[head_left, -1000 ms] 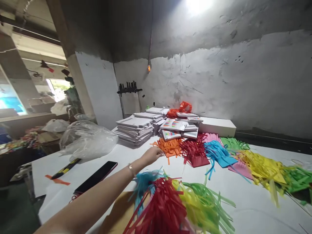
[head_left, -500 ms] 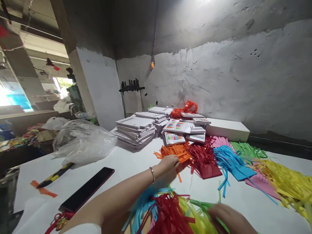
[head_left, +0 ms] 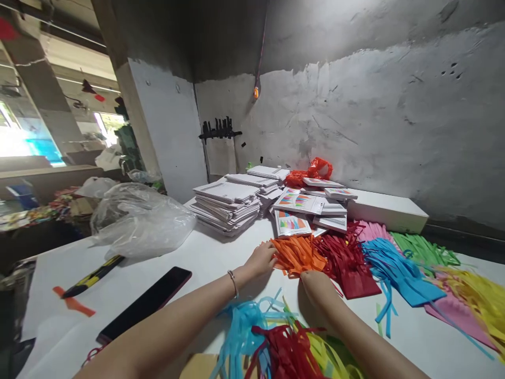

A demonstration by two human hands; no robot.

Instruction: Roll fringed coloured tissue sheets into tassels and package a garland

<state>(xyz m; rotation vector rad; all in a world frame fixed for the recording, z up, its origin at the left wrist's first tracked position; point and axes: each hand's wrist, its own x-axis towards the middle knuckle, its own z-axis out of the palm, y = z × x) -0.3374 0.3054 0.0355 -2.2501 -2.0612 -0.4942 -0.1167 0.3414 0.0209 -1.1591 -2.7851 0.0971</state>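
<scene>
An orange fringed bundle (head_left: 302, 255) of cut strips lies on the white table between my two hands. My left hand (head_left: 261, 259), with a bracelet on its wrist, has its fingers curled on the bundle's left end. At the near edge, my right hand (head_left: 315, 284) grips the bundle; most of its fingers are hidden underneath. Close on the right lies a dark red fringed bundle (head_left: 349, 268). Nearer to me, below my forearms, light blue strips (head_left: 244, 326), red strips (head_left: 290, 350) and yellow strips (head_left: 323, 355) are heaped together.
Blue (head_left: 406, 273), green (head_left: 426, 247) and yellow (head_left: 481, 295) fringed bundles lie to the right. Behind stand stacks of white packets (head_left: 226, 202), picture-fronted packs (head_left: 294, 223) and a white box (head_left: 389, 210). Leftward are a phone (head_left: 145, 302), a yellow-black cutter (head_left: 94, 276) and a plastic bag (head_left: 145, 223).
My right hand has moved from the near heap of strips up to the orange bundle. My left hand has shifted slightly left to its end. The view has turned a little.
</scene>
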